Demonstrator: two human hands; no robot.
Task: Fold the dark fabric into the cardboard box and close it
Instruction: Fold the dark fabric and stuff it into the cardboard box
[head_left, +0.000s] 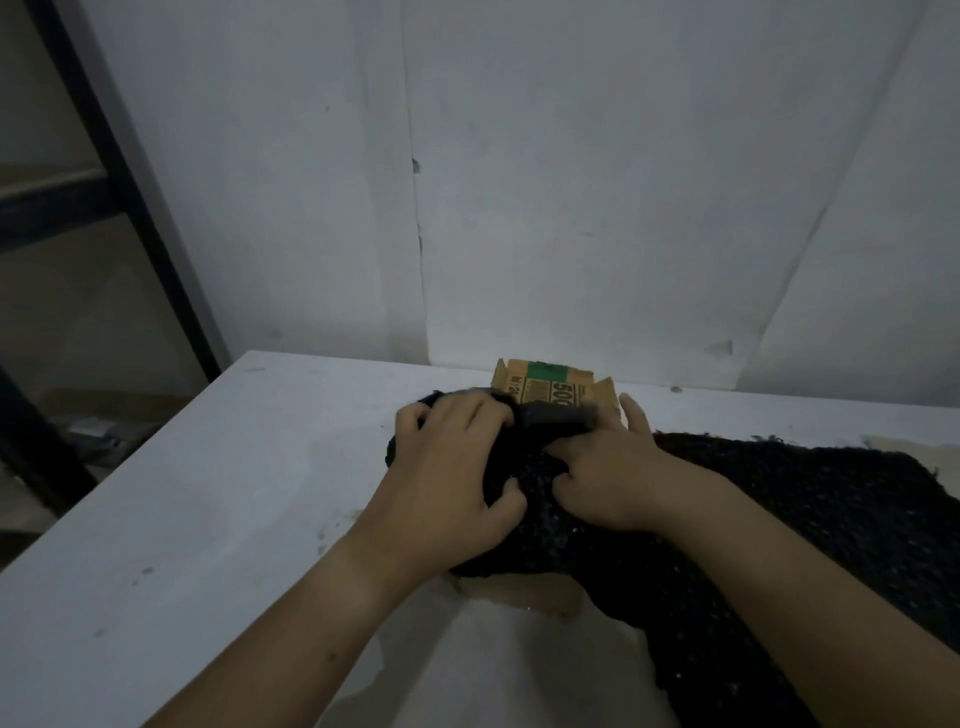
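We see the cardboard box (556, 387) open at the far edge of the table (208, 493). The dark fabric (779, 493) bunches at its mouth and trails toward the right and near edges. The left hand (452, 462) grips the bunch with curled fingers. The right hand (615, 467) digs curled fingers into it, with one finger straight beside the box.

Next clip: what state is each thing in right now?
Box: open, far flap upright.
Fabric: one end bunched at the box, rest spread on the table.
Left hand: grips the bunched fabric.
Right hand: grips the fabric beside the box.
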